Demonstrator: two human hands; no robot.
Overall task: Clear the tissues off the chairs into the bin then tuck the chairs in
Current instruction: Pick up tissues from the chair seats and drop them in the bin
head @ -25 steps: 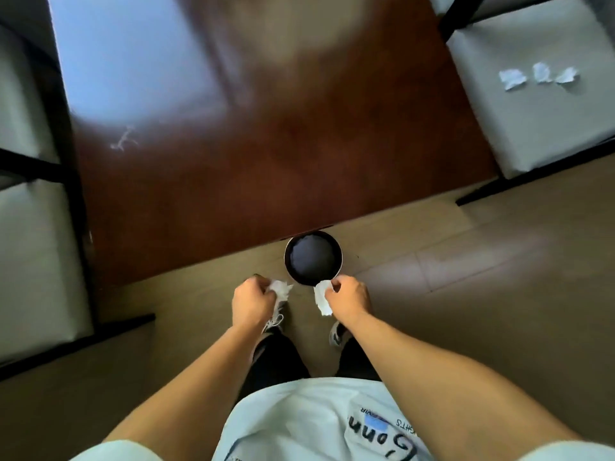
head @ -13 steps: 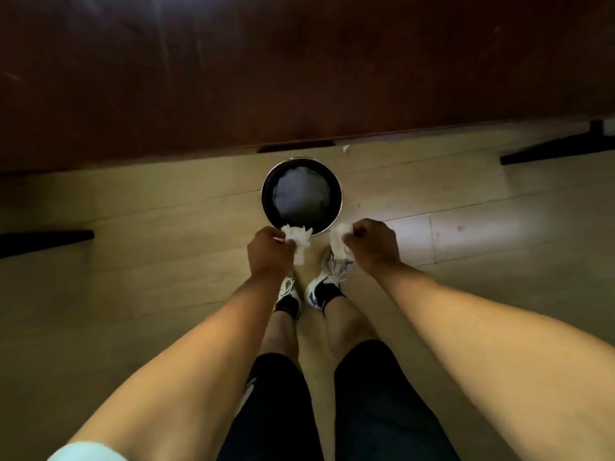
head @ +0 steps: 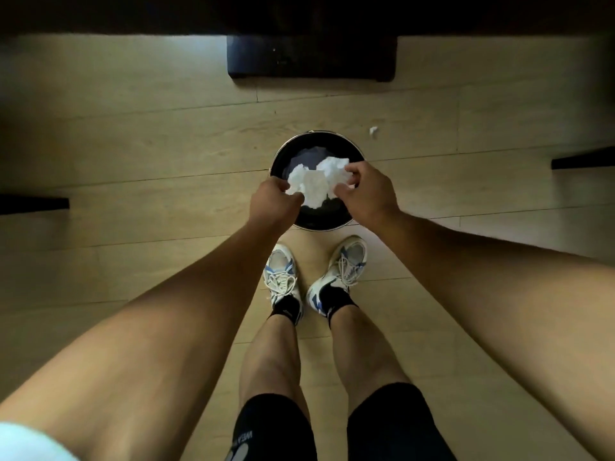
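Note:
A round black bin point(head: 316, 221) with a metal rim stands on the wooden floor just in front of my shoes. Both hands are over its opening. My left hand point(head: 274, 202) pinches a crumpled white tissue point(head: 299, 184) at the bin's left side. My right hand point(head: 362, 191) grips another crumpled white tissue point(head: 332, 169) over the right side. The two tissues touch each other above the bin's dark inside. One small scrap of tissue point(head: 373, 130) lies on the floor to the right of the bin. No chair seat is in view.
The dark table edge runs along the top, with a black table base point(head: 312, 61) on the floor beyond the bin. Black chair feet show at the left point(head: 33, 204) and right point(head: 582, 159) edges. My shoes point(head: 283, 277) stand close to the bin.
My view has tilted further down and closer. Both hands have moved forward from the bin's near rim to over its opening, still holding the tissues. The chair with tissues has left the view.

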